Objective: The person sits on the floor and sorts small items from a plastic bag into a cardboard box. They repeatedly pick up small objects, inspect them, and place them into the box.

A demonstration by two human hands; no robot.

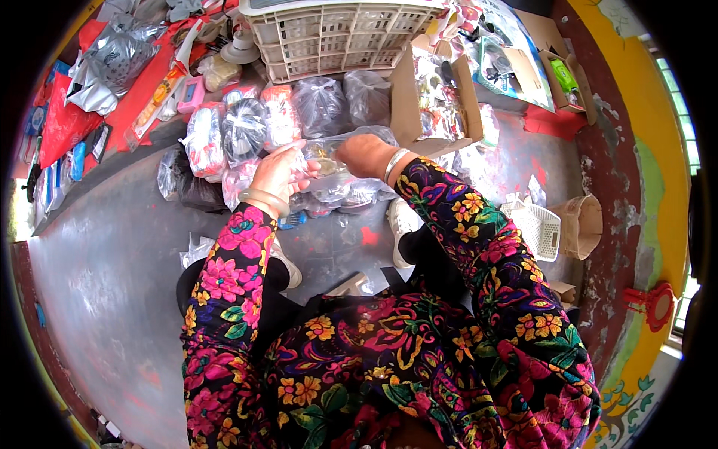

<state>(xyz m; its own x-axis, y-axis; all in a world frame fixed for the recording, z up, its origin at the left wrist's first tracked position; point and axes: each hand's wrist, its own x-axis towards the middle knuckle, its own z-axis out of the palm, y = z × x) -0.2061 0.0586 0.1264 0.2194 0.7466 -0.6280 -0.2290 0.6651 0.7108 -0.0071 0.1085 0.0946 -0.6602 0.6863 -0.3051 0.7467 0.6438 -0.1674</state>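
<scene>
A clear plastic bag (pixel 327 166) with small yellowish things in it lies stretched between my two hands, on top of other filled bags. My left hand (pixel 275 173) pinches the near-left edge of the bag's plastic between thumb and finger, the other fingers curled loosely. On the other side my right hand (pixel 365 155) is closed on the plastic, its fingertips partly hidden. Below both hands sit more filled clear bags (pixel 351 196). Just left of my left hand stand a bag with black contents (pixel 244 131) and a red and white bag (pixel 204 141).
A beige plastic crate (pixel 336 45) stands at the far side, with grey tied bags (pixel 320 105) before it. An open cardboard box (pixel 441 101) holds small packets. To the right are a white basket (pixel 532 228) and a brown paper bag (pixel 580 227). Packaged goods (pixel 112 63) cover the far left.
</scene>
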